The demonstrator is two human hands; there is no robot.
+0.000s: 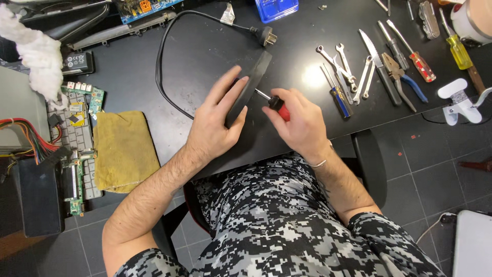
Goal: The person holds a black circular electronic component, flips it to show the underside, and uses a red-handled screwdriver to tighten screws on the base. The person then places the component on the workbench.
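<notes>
Left hand [215, 120] steadies black panel [249, 87]; right hand [300, 120] grips screwdriver [274, 102]; wrenches [346, 69] beside.

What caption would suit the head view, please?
Left hand steadies a black device on edge while right hand drives a red-handled screwdriver into it.

Blue translucent plastic box [277, 8] at top edge of table, right of centre, partly cut off. Small black power brick [78, 62] at upper left carries rectangular grey-white label [76, 60], print too small to read. No signs or screens in view.
</notes>
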